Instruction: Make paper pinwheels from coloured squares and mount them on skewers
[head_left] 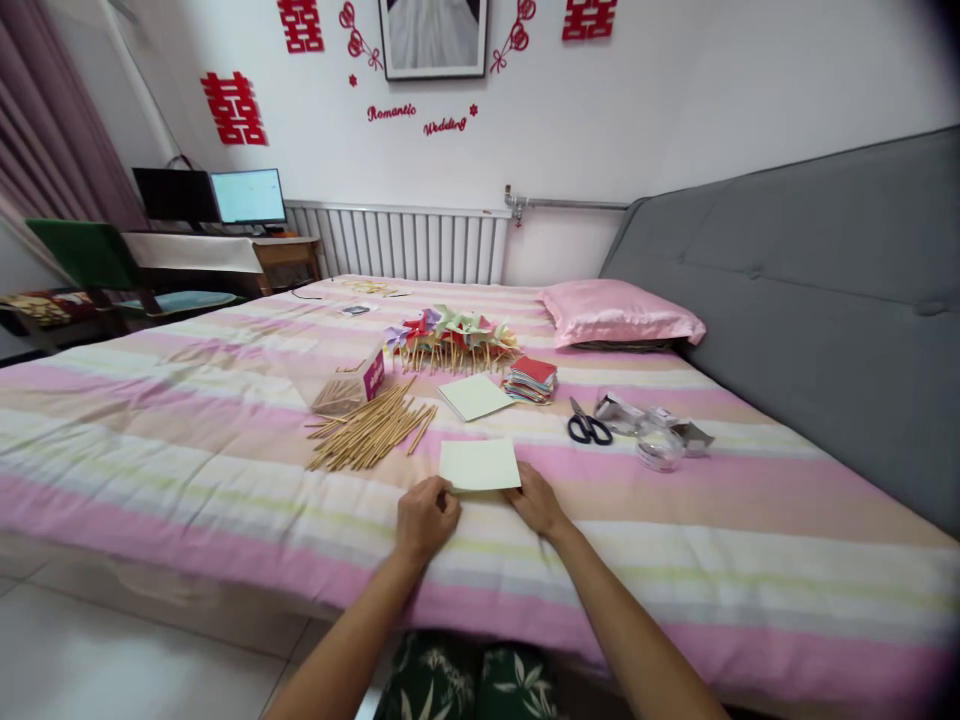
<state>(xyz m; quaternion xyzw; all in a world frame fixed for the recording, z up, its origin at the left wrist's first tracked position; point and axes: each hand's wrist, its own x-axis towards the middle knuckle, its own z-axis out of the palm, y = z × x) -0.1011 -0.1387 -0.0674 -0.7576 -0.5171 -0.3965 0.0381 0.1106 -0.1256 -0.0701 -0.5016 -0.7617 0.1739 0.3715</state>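
Note:
A pale green sheet of paper (480, 464) is held just above the bedspread. My left hand (427, 515) pinches its near left corner, fingers curled. On the opposite side, my right hand (535, 500) grips the near right corner, with some fingers hidden beneath the sheet. Just beyond lies another pale green paper square (475, 397). Beside that stands a stack of coloured paper (531, 380) with red on top. Thin wooden sticks (371, 428) are heaped to the left of the paper.
Paper pinwheels on sticks (454, 338) lie farther back. A clear box (349, 385) holds more sticks. Black-handled scissors (588, 425) and a clear roll of tape (660, 448) rest at right. A pink pillow (619, 310) sits by the grey headboard (810, 290).

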